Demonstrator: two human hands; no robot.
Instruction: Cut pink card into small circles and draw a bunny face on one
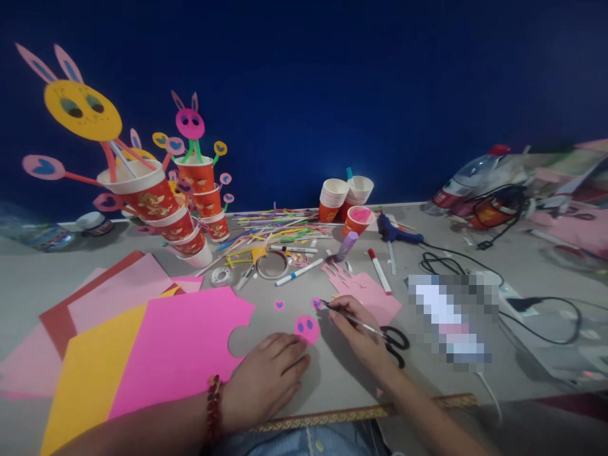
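Note:
My left hand (270, 373) lies flat on the table, its fingertips at the lower left edge of a round pink paper face (306, 329) with two purple ovals. In my right hand (357, 332) is a slim pen (356, 318), its dark tip by a small pink paper disc (316, 304) with a purple heart. To the left lies another small heart disc (279, 305). Black-handled scissors (396, 345) rest beside my right hand, their blades hidden. Behind that hand is a cut pink sheet (375, 297).
Coloured sheets (183, 342) spread at left, below decorated cup figures (156, 196). Pipe cleaners (280, 221), a tape roll (272, 265), markers (299, 272) and stacked cups (331, 199) stand or lie farther back. A glue gun (396, 231), its cable and a phone-like pixelated area (449, 320) are at right.

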